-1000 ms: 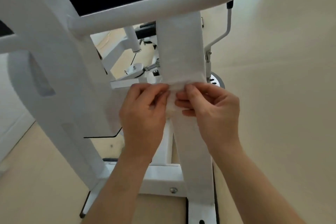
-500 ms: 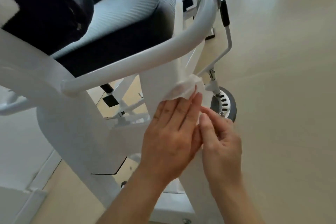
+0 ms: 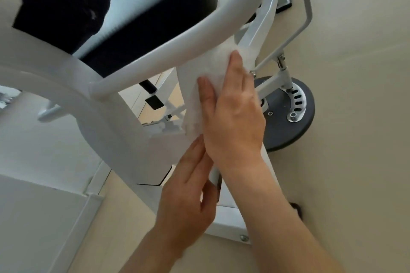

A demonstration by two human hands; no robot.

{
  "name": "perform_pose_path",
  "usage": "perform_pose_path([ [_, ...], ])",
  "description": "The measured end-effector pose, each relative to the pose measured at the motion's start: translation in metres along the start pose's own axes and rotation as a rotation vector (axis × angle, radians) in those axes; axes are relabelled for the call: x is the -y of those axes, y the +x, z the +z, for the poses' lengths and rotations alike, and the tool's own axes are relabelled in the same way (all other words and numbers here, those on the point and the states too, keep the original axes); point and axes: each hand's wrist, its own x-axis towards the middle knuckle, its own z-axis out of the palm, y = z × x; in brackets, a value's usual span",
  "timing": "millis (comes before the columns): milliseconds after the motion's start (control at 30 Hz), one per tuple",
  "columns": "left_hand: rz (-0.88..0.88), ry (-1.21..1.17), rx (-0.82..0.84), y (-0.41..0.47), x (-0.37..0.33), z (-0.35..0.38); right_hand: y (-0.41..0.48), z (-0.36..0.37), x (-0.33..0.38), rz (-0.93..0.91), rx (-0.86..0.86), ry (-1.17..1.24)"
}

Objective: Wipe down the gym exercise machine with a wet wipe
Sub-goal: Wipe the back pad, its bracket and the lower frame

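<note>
Wet wipe point(image 3: 210, 68), frame centre, now lies spread on the machine's upright point(image 3: 267, 157) under our flat right grip point(image 3: 233, 113); left grip point(image 3: 188, 197) has let go, relaxed below. We judge wiping can begin.

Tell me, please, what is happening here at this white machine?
A person is wiping the white gym machine. The right hand presses a wet wipe flat against the upright post, just below the curved bar. The left hand touches the same post lower down, near the wipe's bottom edge.
</note>
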Motion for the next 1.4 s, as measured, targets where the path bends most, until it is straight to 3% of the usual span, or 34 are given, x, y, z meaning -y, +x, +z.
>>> perform_pose_path([
  [67, -0.085, -0.050, -0.081, 0.001, -0.003, -0.003, -0.028, 0.006, -0.024, 0.004, -0.039, 0.028],
  [133, -0.176, -0.101, -0.044, -0.006, -0.007, 0.004, -0.072, 0.007, -0.061, 0.043, -0.018, 0.056],
  [267, -0.170, -0.166, 0.202, -0.050, -0.011, 0.045, -0.155, 0.003, -0.138, 0.185, 0.074, -0.043],
  [467, -0.339, -0.351, 0.486, -0.126, -0.020, 0.100, -0.219, -0.012, -0.201, 0.312, 0.213, -0.196],
  [533, -0.348, -0.359, 0.575, -0.147, -0.023, 0.114, -0.235, -0.020, -0.217, 0.381, 0.315, -0.270],
  [667, -0.323, -0.398, 0.683, -0.173, -0.029, 0.139, -0.252, -0.037, -0.249, 0.423, 0.681, -0.497],
  [800, -0.284, -0.390, 0.804, -0.193, -0.038, 0.164, -0.284, -0.038, -0.258, 0.359, 0.689, -0.754],
  [934, -0.104, -0.244, 0.809, -0.227, -0.038, 0.176, -0.326, -0.047, -0.246, 0.179, 0.632, -0.833],
  [1167, -0.197, -0.063, 0.647, -0.262, -0.022, 0.182, -0.340, -0.042, -0.230, -0.132, 0.866, -0.916],
  [1267, -0.294, -0.050, 0.634, -0.260, -0.030, 0.189, -0.330, -0.041, -0.230, -0.141, 0.890, -0.991],
  [1400, -0.246, -0.166, 0.606, -0.268, -0.061, 0.189, -0.348, -0.068, -0.230, -0.074, 0.855, -1.044],
])
